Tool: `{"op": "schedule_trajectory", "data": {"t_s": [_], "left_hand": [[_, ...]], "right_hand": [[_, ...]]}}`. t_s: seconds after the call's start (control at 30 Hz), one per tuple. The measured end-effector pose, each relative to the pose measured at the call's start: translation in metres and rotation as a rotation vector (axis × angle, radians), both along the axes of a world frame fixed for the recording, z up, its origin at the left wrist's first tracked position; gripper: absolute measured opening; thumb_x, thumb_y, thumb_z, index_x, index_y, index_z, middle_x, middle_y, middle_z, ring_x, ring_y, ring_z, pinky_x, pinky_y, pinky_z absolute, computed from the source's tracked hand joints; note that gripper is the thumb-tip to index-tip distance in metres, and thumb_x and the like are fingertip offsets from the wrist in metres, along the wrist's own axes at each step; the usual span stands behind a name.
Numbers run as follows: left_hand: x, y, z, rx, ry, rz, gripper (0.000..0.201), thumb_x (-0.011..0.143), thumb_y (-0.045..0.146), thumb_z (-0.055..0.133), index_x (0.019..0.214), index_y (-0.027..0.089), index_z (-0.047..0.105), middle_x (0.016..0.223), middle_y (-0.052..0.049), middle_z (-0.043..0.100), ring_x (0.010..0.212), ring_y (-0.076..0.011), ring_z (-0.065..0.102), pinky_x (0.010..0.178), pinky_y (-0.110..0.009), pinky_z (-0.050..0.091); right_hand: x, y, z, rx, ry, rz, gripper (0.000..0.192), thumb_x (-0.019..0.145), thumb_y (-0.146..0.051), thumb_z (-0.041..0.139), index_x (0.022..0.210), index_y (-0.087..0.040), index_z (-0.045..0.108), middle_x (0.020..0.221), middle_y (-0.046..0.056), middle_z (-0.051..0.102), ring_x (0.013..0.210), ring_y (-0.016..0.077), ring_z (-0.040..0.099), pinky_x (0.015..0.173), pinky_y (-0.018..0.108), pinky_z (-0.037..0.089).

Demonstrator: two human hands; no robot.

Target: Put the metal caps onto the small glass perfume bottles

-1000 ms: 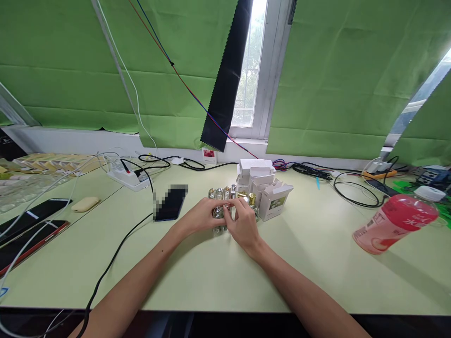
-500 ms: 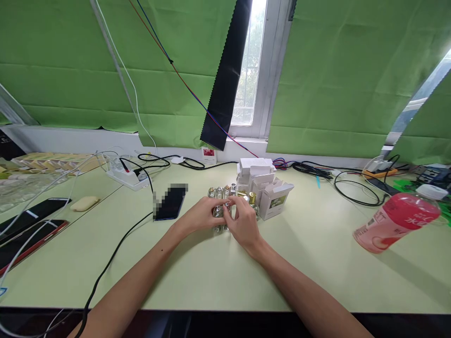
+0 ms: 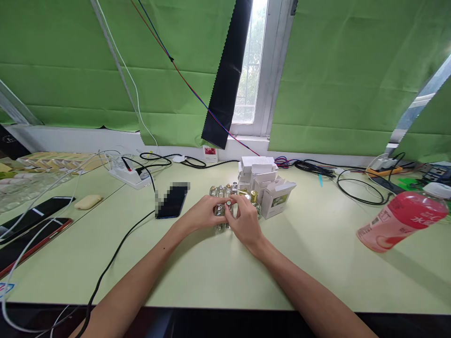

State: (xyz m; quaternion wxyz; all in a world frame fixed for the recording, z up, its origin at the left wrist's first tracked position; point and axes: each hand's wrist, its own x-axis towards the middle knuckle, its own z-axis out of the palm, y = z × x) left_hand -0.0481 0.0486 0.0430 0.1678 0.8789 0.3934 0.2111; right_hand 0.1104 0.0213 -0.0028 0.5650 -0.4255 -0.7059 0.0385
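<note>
Where our left hand (image 3: 202, 213) and right hand (image 3: 247, 220) are nearly meeting, small bottles (image 3: 221, 191) are standing close together

Just below the centre of the frame, we are curving both hands around the front of the cluster. On the left hand we are holding thumb and index finger parted, and a silvery-topped bottle (image 3: 219, 210) is showing between them; we are unable to tell whether they are gripping it. On the right hand we are bending thumb and index finger about a pale-topped bottle (image 3: 229, 203), and whether they are pinching it or merely resting there we cannot tell. Beyond our fingers, the rear bottles are standing in a row. To their right, a gold-capped bottle (image 3: 254, 197) is standing just beside the white cartons (image 3: 259, 165).

Left of centre, a dark phone (image 3: 173, 202) is lying on the pale table (image 3: 211, 281), near our left hand. At the right edge, a pink drink bottle (image 3: 401, 220) is appearing tilted, while green curtains (image 3: 334, 70) are filling much of the upper frame.
</note>
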Motion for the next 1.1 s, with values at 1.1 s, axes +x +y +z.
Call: {"op": "schedule_trajectory", "data": {"t_s": [1.1], "left_hand": [[-0.0002,0.0,-0.0005,0.006,0.003,0.003,0.038,0.078,0.032,0.063,0.111,0.016,0.072,0.058,0.006,0.054,0.052,-0.0083,0.03,0.053,-0.021,0.029]], "right_hand": [[0.0003,0.0003,-0.0012,-0.029,-0.024,-0.003,0.019,0.087,-0.018,0.055,0.105,-0.02,0.061,0.09,0.003,0.066,0.065,0.014,0.057,0.067,0.027,0.05]]}}
